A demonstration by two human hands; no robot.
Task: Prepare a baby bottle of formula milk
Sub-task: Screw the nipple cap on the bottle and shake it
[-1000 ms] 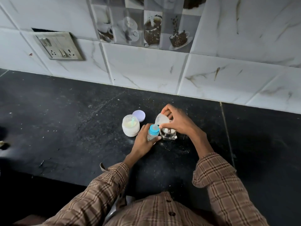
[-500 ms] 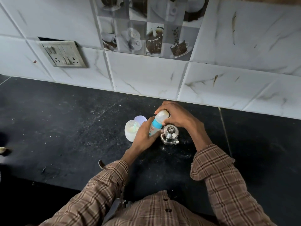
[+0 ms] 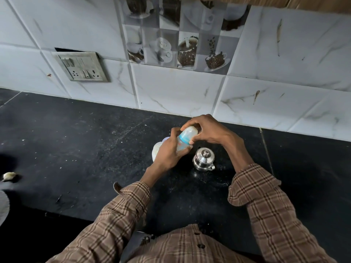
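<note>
A white plastic tub [image 3: 156, 151] on the black stone desk [image 3: 79, 149] sits mostly hidden behind the left hand [image 3: 169, 153], which also masks the lower body of the clear baby bottle with a blue collar [image 3: 187, 138]. A pale lilac round lid [image 3: 166, 139] barely peeks out. At the left edge, a small pale lump [image 3: 9, 176] is too blurred to identify.
</note>
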